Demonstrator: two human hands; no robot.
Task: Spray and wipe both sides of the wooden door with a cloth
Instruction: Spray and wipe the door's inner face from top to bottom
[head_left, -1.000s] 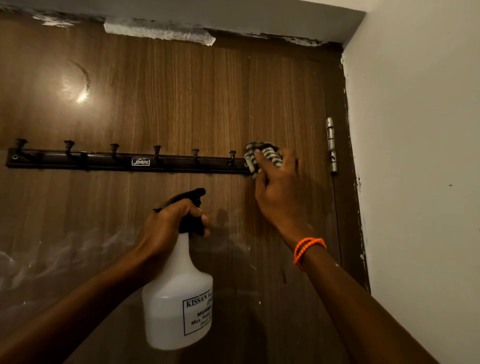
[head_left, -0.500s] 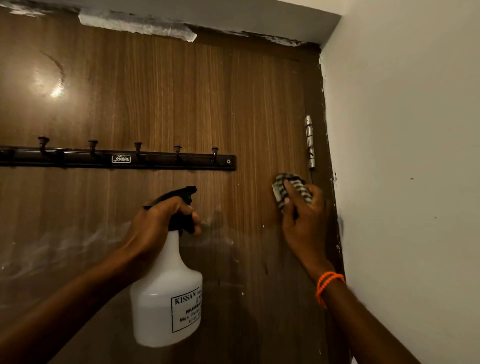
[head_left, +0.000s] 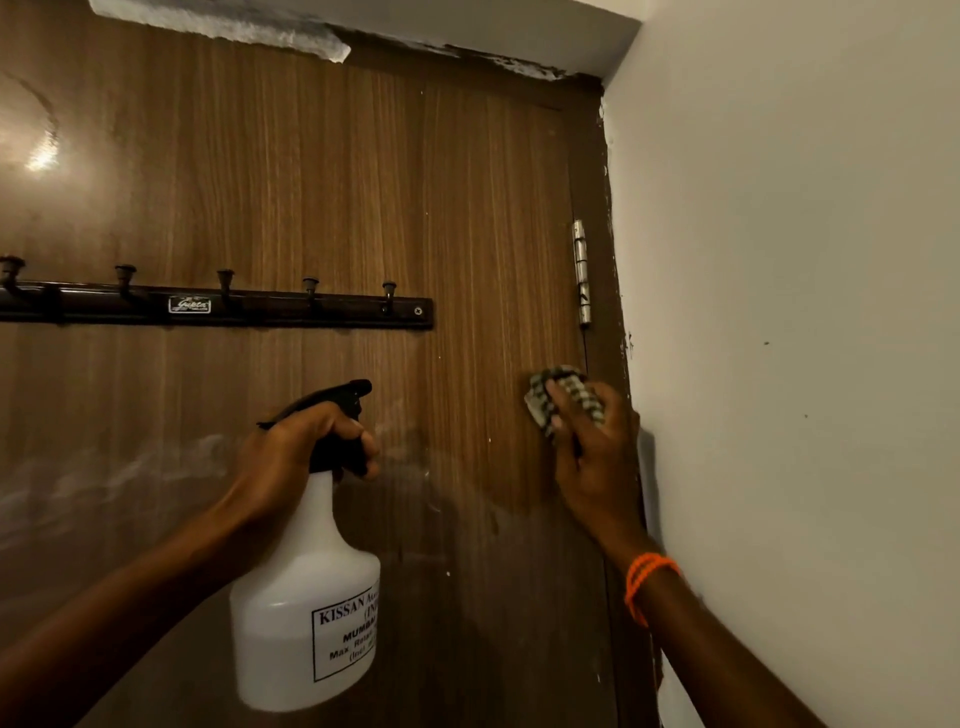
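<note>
Head view of the wooden door (head_left: 322, 197), seen from close range. The right hand (head_left: 592, 462) presses a bunched, checked cloth (head_left: 563, 397) flat against the door near its hinge edge; the fingers lie over the cloth and hold it to the wood, so this grip is closed on the cloth. The cloth sits just below the metal hinge (head_left: 582, 270) and just beside the dark door frame (head_left: 602, 208), which separates the door from the white wall (head_left: 805, 312) on the right. A doubled orange wristband (head_left: 647, 582) circles the right wrist.

The left hand (head_left: 306, 447) grips the black trigger head of a white spray bottle (head_left: 306, 613), fingers curled round the neck and trigger; the nozzle points toward the door. The bottle hangs upright in front of the lower door and hides part of it. Its label reads "KISSAN" in part; the rest is cut off by the bottle's curve.

A dark hook rail (head_left: 218, 309) with five visible pegs runs horizontally across the door, to the left of and above the cloth, well apart from it. Pale streaks (head_left: 130, 473) cross the door's surface below the rail. Along the top of the frame, white paint or plaster (head_left: 249, 26) is ragged and flaking. A bright glare (head_left: 39, 156) shows at the upper left of the door.
</note>
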